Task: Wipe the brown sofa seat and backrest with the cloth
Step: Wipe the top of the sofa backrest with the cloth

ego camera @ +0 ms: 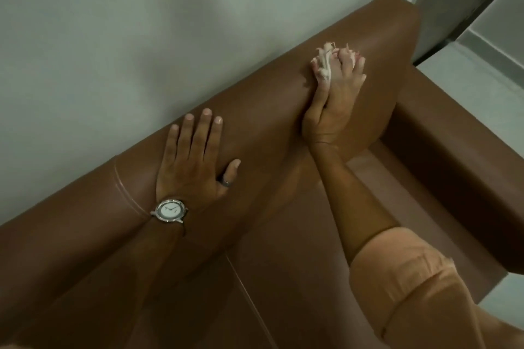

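A frayed white cloth (pixel 323 64) lies pressed against the top edge of the brown sofa's backrest (pixel 261 119), near its right end, grasped under the fingers of the right hand (pixel 330 102). The left hand (pixel 190 161), released and flat, rests on the backrest's top edge, wearing a wristwatch (pixel 169 211) and ring (pixel 226 182).

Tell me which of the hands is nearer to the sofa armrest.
Right. The right hand presses the cloth on the backrest, close to the armrest. The left hand lies flat on the backrest farther away.
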